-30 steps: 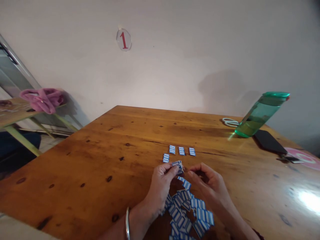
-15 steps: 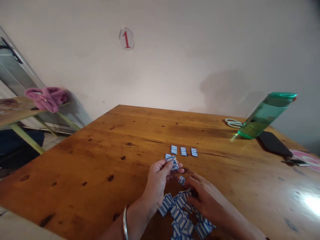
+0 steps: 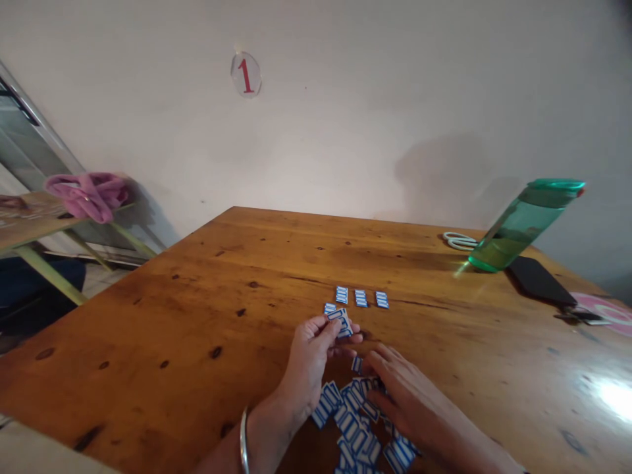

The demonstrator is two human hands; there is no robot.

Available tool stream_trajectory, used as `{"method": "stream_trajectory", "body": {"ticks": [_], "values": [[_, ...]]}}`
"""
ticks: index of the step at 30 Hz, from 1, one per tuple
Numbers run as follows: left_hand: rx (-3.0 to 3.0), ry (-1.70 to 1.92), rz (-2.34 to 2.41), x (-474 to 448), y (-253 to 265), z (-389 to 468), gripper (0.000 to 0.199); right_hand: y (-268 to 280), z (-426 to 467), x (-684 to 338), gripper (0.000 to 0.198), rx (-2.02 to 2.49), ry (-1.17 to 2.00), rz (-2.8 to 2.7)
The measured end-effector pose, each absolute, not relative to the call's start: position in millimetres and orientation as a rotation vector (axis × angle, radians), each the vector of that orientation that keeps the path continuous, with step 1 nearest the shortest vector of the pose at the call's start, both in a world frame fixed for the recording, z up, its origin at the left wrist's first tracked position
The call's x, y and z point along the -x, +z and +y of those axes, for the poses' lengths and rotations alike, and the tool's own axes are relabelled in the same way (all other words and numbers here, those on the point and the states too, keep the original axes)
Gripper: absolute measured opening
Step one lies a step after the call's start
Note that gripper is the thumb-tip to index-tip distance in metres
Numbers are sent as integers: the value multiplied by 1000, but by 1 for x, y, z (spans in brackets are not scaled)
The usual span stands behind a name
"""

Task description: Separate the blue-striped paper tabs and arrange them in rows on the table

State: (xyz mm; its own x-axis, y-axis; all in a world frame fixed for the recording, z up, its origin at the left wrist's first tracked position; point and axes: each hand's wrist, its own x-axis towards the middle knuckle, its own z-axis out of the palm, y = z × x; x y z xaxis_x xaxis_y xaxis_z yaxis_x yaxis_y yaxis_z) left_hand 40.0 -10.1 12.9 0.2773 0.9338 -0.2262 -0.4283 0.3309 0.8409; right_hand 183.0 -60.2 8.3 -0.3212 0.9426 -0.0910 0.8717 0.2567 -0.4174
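My left hand (image 3: 316, 349) pinches a few small white cards with blue-outlined boxes (image 3: 340, 320) between thumb and fingers. My right hand (image 3: 402, 388) curls low over a loose heap of similar cards (image 3: 353, 421), covering part of it. At its fingertips is one more blue-and-white card (image 3: 357, 363); the grip on it is partly hidden. Beyond my left hand, three small groups of cards (image 3: 361, 298) lie in a row on the wooden table (image 3: 266, 257). Another card (image 3: 330, 308) shows just behind the held ones.
A green water bottle (image 3: 526, 224) leans at the right, with a white cable (image 3: 459, 241) behind it and a black flat case (image 3: 540, 282) beside it. Keys (image 3: 580, 316) lie on a pink-and-white disc (image 3: 605, 313). A pink cloth (image 3: 89, 195) rests on another table at left.
My right hand and the card at its fingertips have shifted slightly down toward the heap. My left hand keeps its hold. The camera view has moved slightly.
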Motion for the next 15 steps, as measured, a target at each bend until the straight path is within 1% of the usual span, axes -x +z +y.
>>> {"method": "stream_trajectory", "body": {"ticks": [2,6,11,15], "values": [[-746,1043,833,-40,13,-10,25,8,-60,-183,17,1731,591,-2341],[-752,1040,842,-40,13,-9,27,10,-60,-182,15,1780,584,-2357],[-755,1040,842,-40,12,-9,24,12,-60,-179,13,1825,563,-2399],[-755,1031,836,-39,12,-9,25,9,-62,-179,13,1750,506,-2420]]}}
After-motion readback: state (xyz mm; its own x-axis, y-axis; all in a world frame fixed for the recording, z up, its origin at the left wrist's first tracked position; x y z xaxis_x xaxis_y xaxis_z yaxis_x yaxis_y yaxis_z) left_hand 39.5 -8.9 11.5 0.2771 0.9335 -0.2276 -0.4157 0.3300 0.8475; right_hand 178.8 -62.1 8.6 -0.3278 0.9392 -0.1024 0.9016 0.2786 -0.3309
